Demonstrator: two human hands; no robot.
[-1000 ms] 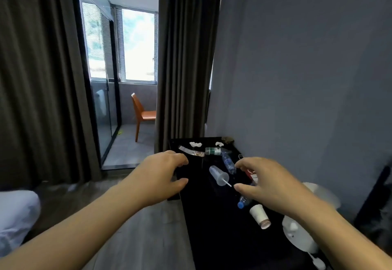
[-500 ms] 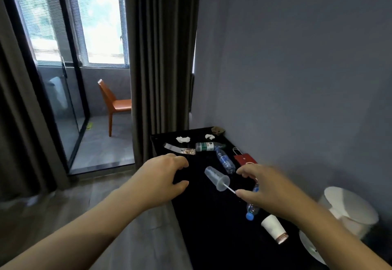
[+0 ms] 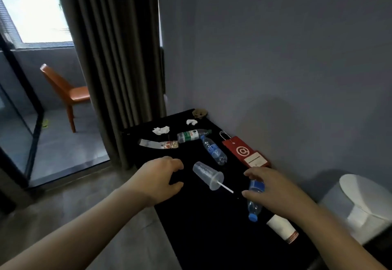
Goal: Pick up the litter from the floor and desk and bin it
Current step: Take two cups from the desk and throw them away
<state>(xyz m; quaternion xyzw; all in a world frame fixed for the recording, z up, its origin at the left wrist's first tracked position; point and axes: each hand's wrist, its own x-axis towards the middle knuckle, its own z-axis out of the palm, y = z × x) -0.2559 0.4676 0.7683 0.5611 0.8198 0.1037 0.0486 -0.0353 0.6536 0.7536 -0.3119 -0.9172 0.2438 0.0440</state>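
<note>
At inspection both hands hovered over the near half of the black desk, and neither held anything. The left hand had its fingers loosely curled and parted from the thumb. The right hand was spread in a similar claw. The clear plastic cup lay on its side between them, at 3 o'clock from the left hand and 9 o'clock from the right. Its straw pointed toward the right thumb. A blue-capped bottle lay under the right fingers, cap toward 6 o'clock; contact could not be confirmed. A paper cup lay just beside the bottle at 5 o'clock. The white bin stood at 3 o'clock, off the desk's right edge. Judgement: the step in hand was a first pick-up. It would be done well by closing the right hand round the bottle's middle and the left round the cup's wall, not the straw. Light empties would likely roll if nudged.
</note>
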